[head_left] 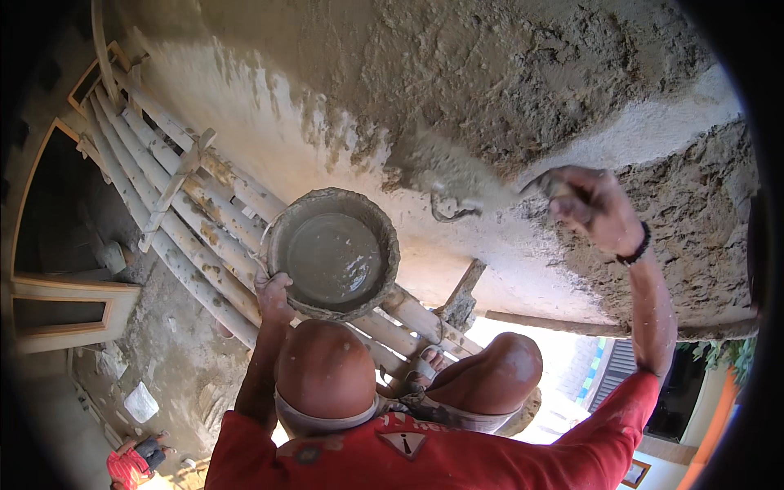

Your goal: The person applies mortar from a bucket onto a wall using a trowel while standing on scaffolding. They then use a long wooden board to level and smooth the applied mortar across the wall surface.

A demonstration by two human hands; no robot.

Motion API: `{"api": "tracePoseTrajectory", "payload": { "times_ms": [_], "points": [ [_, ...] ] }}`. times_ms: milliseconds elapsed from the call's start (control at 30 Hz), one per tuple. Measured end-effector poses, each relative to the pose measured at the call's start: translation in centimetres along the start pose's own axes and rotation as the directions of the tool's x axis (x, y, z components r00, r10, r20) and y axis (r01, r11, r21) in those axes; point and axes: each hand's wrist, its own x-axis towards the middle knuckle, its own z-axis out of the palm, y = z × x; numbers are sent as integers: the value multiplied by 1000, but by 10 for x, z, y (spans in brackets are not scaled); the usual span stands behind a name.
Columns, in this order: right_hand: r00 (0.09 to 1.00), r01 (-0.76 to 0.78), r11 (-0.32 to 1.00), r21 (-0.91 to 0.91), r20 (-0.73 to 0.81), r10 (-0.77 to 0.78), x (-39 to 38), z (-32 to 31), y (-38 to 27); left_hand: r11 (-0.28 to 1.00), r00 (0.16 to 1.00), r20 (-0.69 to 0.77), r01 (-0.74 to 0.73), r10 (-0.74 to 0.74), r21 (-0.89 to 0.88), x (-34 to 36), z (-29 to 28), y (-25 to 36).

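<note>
My left hand point(274, 296) grips the near-left rim of a round, mortar-crusted bucket point(390, 237). Wet grey mortar point(333, 257) fills much of it, with a shiny surface. Out to the right, my right hand point(594, 208) is raised near the wall, its fingers curled and blurred. It holds what looks like a trowel point(469, 167), its blade coated in mortar and smeared by motion. Just below the blade, a dark curved streak point(452, 214) shows against the wall; I cannot tell what it is. Rough fresh mortar point(523, 82) covers the wall's upper part.
I am perched on a scaffold of wooden poles point(184, 212), with a crosspiece point(175, 188) tied over them. Pale wall point(523, 261) shows between mortared areas. Far below at left are a white bag point(141, 403) and another person point(135, 464) in red. A door frame point(73, 314) stands left.
</note>
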Motion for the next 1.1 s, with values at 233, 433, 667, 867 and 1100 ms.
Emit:
{"api": "tracePoseTrajectory", "payload": {
  "times_ms": [233,433,667,867,1100],
  "points": [
    [852,-280,867,-411,-523,27,-39,-64,-51,999,998,-66,-10,13,38,4,-20,-11],
    [995,90,902,-423,-8,-102,19,79,0,1000,1000,8,-4,4,5,-2,0,-5],
    [975,199,706,-679,209,-74,75,254,76,997,997,59,-48,44,65,7,-5,-12],
    [928,154,935,-321,372,-25,84,285,66,998,999,24,-42,41,49,5,-13,-8],
    [961,221,964,-146,204,-189,54,231,67,999,997,-74,12,-9,44,8,-10,-9]
  ]
}}
